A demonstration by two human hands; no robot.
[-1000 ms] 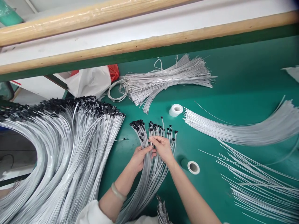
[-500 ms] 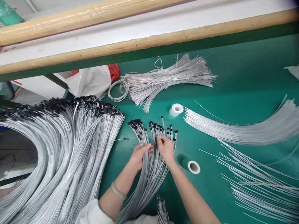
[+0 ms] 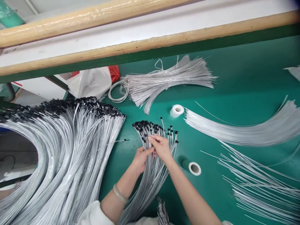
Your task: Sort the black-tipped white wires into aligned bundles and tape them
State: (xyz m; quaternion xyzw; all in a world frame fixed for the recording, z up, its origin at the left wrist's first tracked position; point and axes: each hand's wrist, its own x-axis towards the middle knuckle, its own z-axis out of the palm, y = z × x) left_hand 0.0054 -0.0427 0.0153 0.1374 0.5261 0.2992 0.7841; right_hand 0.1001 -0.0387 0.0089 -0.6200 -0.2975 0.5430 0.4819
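Note:
A bundle of thin grey cables (image 3: 150,175) with black connector ends (image 3: 150,126) runs up from the bottom edge to the middle of the green table. My left hand (image 3: 140,159) is wrapped round the left part of this bundle, below the connectors. Just above it, my right hand (image 3: 161,148) has its fingers closed on cables of the same bundle, thumb and forefinger pinched near the connectors. A few cables with black ends stand apart to the right of my right hand. How many cables each hand grips is hidden.
A large heap of black-ended cables (image 3: 77,156) fills the left side. Two tape rolls (image 3: 177,110) stand right of my hands. Plain cable bundles (image 3: 246,134) lie at the right, and a tied bundle (image 3: 171,76) at the back under a wood-edged shelf (image 3: 140,47).
My right hand has moved left, over to my left hand. The two clusters of black connectors, apart before, now sit together in one group.

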